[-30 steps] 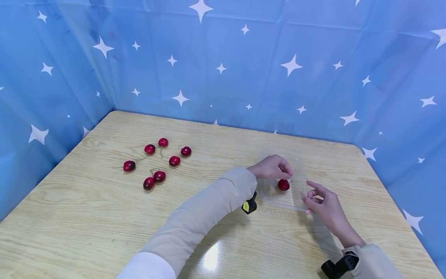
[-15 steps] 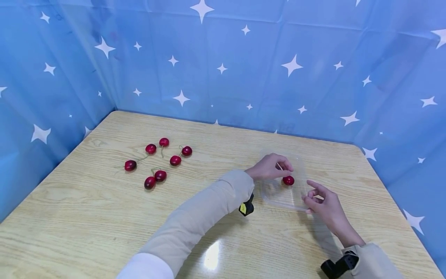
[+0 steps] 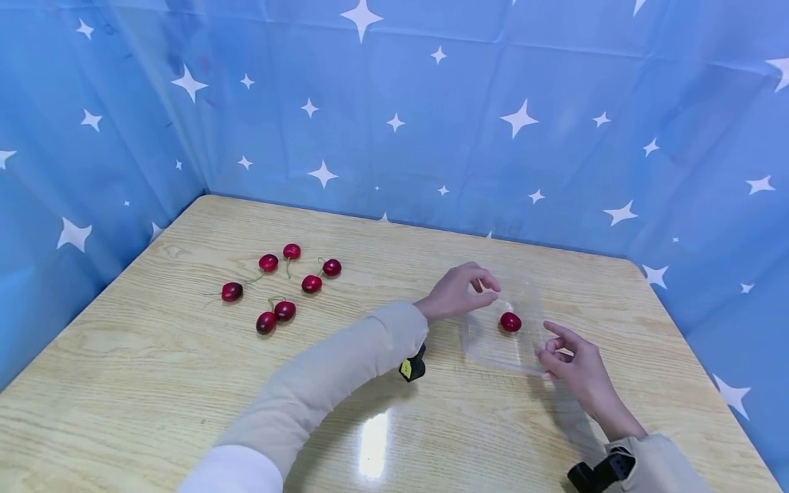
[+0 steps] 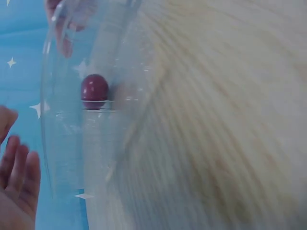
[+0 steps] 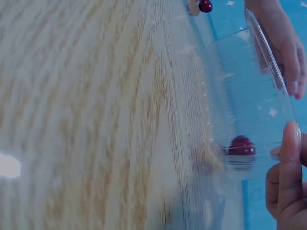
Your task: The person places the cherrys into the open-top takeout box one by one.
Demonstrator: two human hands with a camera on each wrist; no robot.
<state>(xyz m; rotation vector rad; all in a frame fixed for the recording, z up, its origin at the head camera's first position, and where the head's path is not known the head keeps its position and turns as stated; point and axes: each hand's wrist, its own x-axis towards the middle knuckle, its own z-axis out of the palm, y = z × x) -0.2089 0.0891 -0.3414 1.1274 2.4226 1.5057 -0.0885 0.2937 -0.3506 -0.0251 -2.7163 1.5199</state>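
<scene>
Left hand (image 3: 461,293) lets the cherry (image 3: 510,322) go

Half a second ago its fingertips were at the fruit; now it has drawn back to the left, thumb and fingers apart with nothing between them, over the left side of the clear container (image 3: 493,350). The cherry sits alone on the container's floor, unsupported by any hand. The right hand (image 3: 576,363) has not shifted and appears to pinch the container's right edge, steadying it. This placement looks finished, which frees the left hand. Seven stemmed cherries (image 3: 311,283) lie loosely grouped on the worktop (image 3: 154,370), well to the left.
</scene>
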